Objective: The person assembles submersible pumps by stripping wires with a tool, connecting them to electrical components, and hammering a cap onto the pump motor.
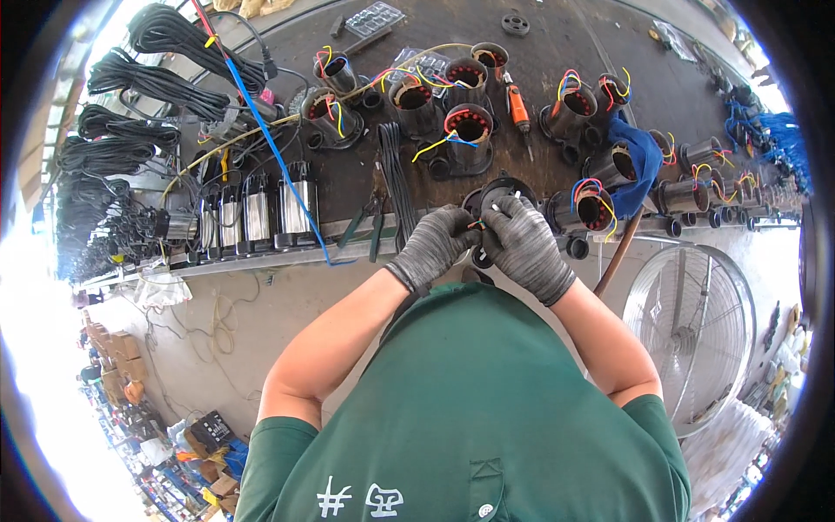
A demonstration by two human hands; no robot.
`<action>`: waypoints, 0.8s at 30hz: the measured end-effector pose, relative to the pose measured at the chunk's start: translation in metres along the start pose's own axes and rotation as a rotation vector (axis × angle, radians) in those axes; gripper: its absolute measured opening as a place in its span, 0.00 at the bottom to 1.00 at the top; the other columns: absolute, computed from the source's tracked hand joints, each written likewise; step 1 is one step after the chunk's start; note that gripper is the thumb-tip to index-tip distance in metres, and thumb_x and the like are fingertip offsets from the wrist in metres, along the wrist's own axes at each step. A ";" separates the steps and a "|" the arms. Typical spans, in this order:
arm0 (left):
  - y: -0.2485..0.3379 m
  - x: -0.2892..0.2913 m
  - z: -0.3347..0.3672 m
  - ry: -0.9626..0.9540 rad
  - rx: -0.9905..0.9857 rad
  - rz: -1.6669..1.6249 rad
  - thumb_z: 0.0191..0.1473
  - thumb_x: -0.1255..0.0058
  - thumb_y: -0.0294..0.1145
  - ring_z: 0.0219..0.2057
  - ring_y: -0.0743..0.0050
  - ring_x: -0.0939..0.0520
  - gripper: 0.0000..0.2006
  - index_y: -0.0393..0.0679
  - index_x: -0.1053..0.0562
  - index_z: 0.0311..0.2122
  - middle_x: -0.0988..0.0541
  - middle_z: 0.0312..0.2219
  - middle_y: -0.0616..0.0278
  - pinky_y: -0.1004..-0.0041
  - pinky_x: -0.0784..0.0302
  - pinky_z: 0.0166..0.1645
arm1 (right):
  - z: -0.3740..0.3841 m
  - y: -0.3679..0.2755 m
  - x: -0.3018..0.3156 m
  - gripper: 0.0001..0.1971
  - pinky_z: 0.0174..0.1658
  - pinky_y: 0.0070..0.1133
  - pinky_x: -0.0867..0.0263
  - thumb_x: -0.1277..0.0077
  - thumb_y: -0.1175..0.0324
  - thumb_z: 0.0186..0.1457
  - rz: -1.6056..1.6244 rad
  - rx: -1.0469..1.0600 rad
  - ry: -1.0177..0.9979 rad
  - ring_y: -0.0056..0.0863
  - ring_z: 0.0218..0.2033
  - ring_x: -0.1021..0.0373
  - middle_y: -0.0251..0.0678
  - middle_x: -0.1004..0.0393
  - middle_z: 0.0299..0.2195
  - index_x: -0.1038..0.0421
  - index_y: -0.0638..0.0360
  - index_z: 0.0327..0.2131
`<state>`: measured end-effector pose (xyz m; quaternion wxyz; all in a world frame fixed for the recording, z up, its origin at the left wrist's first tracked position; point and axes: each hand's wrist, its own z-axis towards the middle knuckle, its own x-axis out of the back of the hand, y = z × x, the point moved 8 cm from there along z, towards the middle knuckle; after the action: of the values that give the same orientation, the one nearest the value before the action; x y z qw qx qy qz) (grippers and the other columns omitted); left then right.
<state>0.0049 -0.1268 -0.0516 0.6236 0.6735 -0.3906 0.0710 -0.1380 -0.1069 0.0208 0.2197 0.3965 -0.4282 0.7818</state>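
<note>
Left hand and right hand pinch together at the front edge of the desk

Both hands wear grey knit gloves and meet in front of the person's body, fingertips almost touching. Each is closed to a narrow pinch on a thin piece with a reddish-brown tint; it sits right between the two sets of fingertips, too small to identify. A short white piece shows at the right hand's fingers, and I cannot tell whether that hand grips it.

Just beyond the fingertips, partly hidden by them, lies a black round part. To the left hand's left are a bundled black cable and, past it, dark-handled pliers. Near the right hand, on its right, a motor housing has coloured wires rising from its opening. Farther back, beyond the black round part, another housing stands upright, with an orange screwdriver to its right.
</note>
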 end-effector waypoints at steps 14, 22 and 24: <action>-0.047 -0.022 -0.016 -0.148 0.349 -0.791 0.66 0.43 0.35 0.34 0.81 0.22 0.15 0.41 0.23 0.54 0.18 0.37 0.68 0.77 0.26 0.37 | 0.007 -0.017 -0.028 0.16 0.42 0.40 0.25 0.46 0.65 0.56 -0.198 0.124 -0.224 0.49 0.45 0.25 0.46 0.24 0.42 0.20 0.61 0.45; -0.077 -0.052 -0.014 -0.218 0.394 -1.123 0.62 0.37 0.44 0.26 0.84 0.24 0.15 0.48 0.21 0.48 0.22 0.28 0.74 0.78 0.30 0.30 | 0.016 -0.031 -0.046 0.14 0.41 0.37 0.25 0.45 0.66 0.56 -0.448 0.226 -0.269 0.46 0.45 0.24 0.44 0.23 0.41 0.20 0.62 0.43; -0.075 -0.042 -0.013 -0.139 0.413 -0.901 0.64 0.40 0.41 0.28 0.74 0.21 0.13 0.44 0.21 0.46 0.20 0.28 0.67 0.71 0.24 0.34 | 0.017 -0.031 -0.049 0.14 0.41 0.37 0.25 0.45 0.67 0.55 -0.457 0.238 -0.274 0.46 0.44 0.24 0.45 0.23 0.40 0.20 0.62 0.42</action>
<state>0.0268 -0.1028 -0.1322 0.4185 0.8877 -0.0795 -0.1745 -0.0810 -0.1044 0.0023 0.2821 0.6074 -0.2587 0.6961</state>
